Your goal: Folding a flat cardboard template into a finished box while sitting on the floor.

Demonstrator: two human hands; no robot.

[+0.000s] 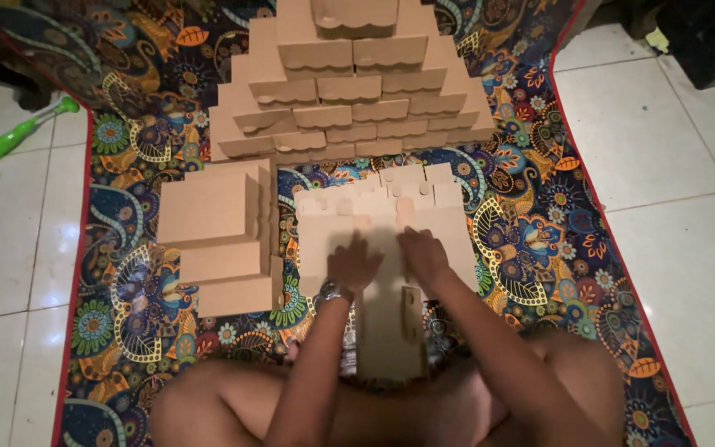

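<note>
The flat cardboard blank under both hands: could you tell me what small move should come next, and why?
Probably folding up one side panel. Both the left hand and the right hand press flat on the unfolded blank, which lies on the patterned mat; only one flap near the right wrist stands up, while the finished boxes beside it are closed.

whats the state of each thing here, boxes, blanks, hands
left hand: flat, pressing on the blank
right hand: flat, pressing on the blank
flat cardboard blank: unfolded, one side flap raised
folded boxes at back: closed, stacked in tiers
boxes at left: closed, stacked
green tool: lying on tiles
</note>
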